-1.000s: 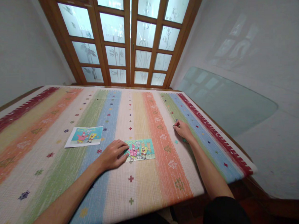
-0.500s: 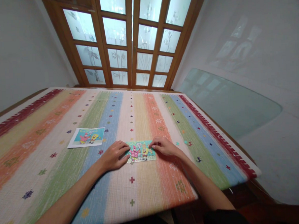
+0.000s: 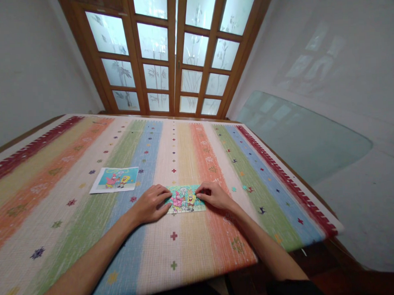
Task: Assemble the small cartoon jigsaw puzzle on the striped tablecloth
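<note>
A small jigsaw puzzle lies flat before me, showing pink and yellow cartoon figures on teal. My left hand rests at its left side, thumb and curved fingers apart, their tips touching the puzzle's edge. Over the upper right part of the puzzle, my right hand has thumb and forefinger pinched together; whatever is between those tips is too small and covered to make out. Two loose teal puzzle pieces, one nearer and one farther, lie to the right of that hand.
A printed reference picture with matching figures lies left of the puzzle. The striped tablecloth covers the table, whose front edge is close to me. Behind stand wooden doors with frosted panes; a pale glass panel is along the right wall.
Both hands keep almost the same place at the puzzle. The fingertips of my right hand have shifted very slightly left; the view has tilted a little.
</note>
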### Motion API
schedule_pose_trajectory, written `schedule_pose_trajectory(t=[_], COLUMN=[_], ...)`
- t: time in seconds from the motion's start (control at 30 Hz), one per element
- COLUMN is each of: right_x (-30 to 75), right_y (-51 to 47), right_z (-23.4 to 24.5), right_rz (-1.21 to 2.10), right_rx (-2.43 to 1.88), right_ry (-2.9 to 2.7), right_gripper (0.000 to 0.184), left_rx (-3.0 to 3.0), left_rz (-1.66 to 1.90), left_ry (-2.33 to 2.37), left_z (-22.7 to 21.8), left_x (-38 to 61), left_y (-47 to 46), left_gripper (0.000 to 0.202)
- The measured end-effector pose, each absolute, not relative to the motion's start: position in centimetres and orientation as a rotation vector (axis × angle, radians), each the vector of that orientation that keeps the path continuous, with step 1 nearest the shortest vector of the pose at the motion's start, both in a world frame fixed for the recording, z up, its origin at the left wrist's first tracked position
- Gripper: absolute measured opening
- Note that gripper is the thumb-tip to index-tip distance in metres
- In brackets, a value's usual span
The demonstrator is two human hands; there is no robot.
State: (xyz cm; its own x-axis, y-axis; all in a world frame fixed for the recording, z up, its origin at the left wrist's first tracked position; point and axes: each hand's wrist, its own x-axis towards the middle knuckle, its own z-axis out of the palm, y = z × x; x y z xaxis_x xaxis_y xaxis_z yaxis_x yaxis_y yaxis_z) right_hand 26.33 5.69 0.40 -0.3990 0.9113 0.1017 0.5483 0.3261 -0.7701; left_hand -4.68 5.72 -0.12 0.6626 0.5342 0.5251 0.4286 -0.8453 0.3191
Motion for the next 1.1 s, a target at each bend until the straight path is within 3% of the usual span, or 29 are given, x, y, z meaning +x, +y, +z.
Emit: schedule_pose_trajectory(t=[0.57,0.8,1.1], right_x=[25.9,27.9,38.7], right_y=[4.8,4.7,4.8], right_z=[-0.3,0.2,1.9], right_rz=[0.632,0.7,0.195], right_rx=[-1.363,-1.302,-1.73], right_ry=[-2.084,-1.92,-1.707], right_gripper=[0.006,0.021,0.032], left_rx=[2.729,2.734,2.736], left_rz=[0.935,0.93,0.939], left_ry=[0.767,0.761,0.749], left_z=[-0.5,-0.7,-0.4], left_x=[-4.7,-4.7,-4.7], left_y=[6.0,6.1,6.0], left_gripper=[0.02,0.02,0.02])
